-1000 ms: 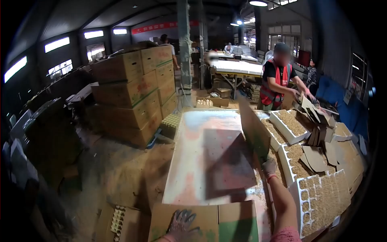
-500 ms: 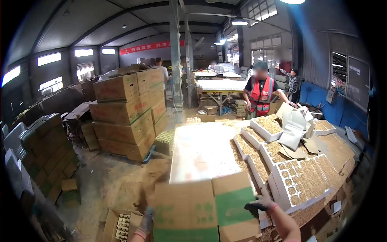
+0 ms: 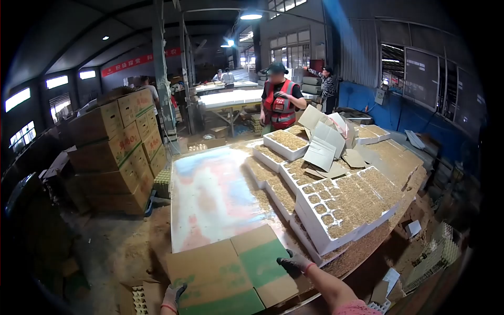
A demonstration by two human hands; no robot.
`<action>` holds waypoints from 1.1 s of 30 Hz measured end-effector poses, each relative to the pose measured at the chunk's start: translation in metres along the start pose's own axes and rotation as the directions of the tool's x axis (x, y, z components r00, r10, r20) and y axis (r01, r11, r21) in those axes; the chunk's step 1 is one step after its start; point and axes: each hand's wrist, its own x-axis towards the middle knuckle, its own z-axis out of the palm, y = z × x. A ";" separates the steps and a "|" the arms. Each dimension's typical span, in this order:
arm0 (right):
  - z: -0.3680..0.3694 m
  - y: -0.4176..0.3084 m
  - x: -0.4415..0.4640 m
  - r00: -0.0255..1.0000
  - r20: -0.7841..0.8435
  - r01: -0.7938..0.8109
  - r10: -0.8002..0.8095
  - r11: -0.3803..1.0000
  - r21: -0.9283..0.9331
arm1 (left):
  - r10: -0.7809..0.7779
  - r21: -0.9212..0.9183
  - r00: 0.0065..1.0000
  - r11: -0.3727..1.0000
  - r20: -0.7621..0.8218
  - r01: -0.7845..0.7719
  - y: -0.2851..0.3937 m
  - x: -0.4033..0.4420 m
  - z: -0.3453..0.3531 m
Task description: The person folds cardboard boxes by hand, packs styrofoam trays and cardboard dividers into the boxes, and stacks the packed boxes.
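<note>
A flattened cardboard carton (image 3: 210,268) with green printing lies tilted over the near edge of the work table, its panels parted by a seam. My left hand (image 3: 173,295), in a grey glove, is closed on the carton's left edge with the thumb uppermost. At the right edge, my right hand (image 3: 295,263), also gloved, grips the carton with dark fingertips over the green panel. The undersides of both grips are hidden. Just right of the carton stand white foam trays (image 3: 336,242) filled with brown grainy material.
Loose cardboard pieces (image 3: 321,148) lie on the trays. Beyond the table (image 3: 210,194) stands a person in a red vest (image 3: 281,102). Stacked cartons (image 3: 113,157) rise at left. An open box with egg-type trays (image 3: 139,299) sits at lower left; more such trays (image 3: 441,252) stand at right.
The view has swung to the right, so the surroundings appear further left. The carton looks turned and more tilted, with both hands still at its edges. The person in the vest has raised a hand.
</note>
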 end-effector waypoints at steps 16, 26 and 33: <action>-0.014 -0.237 -0.008 0.741 -0.327 0.639 -0.587 0.765 0.074 | 0.451 0.542 0.466 0.837 -0.761 0.076 0.159 -0.112 0.070; 0.016 -0.312 -0.069 0.217 0.216 0.565 -0.952 -0.058 -0.823 | 0.489 0.896 0.785 -0.404 0.381 -0.183 0.257 -0.179 0.134; 0.001 -0.291 -0.127 0.111 0.282 0.830 -0.953 -0.068 -0.554 | 0.149 0.926 0.965 -0.346 0.215 -0.153 0.318 -0.191 0.174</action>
